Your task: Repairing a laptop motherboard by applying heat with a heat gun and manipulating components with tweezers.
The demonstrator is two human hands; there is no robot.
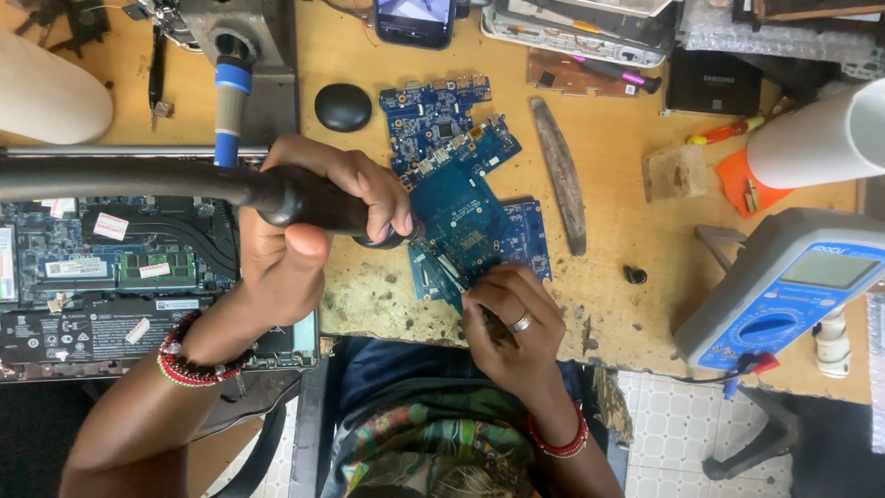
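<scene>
Left hand grips a black nozzle, tip aimed at the blue board; right hand pinches that board's near edge, steadying it at the counter front.

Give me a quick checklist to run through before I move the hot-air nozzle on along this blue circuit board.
1. Nozzle grip: left hand is wrapped around the black hot-air handle. Ok.
2. Board held down: right hand presses on the near edge of the blue circuit board. Ok.
3. Fingers clear of the heat: right fingertips sit close to the nozzle tip. Not ok.
4. Nozzle tip position: hidden behind the left fingers. Cannot tell.
5. Hose path: black hose runs over the open laptop. Not ok.
6. Small black part lies apart on the bench. Ok.
</scene>
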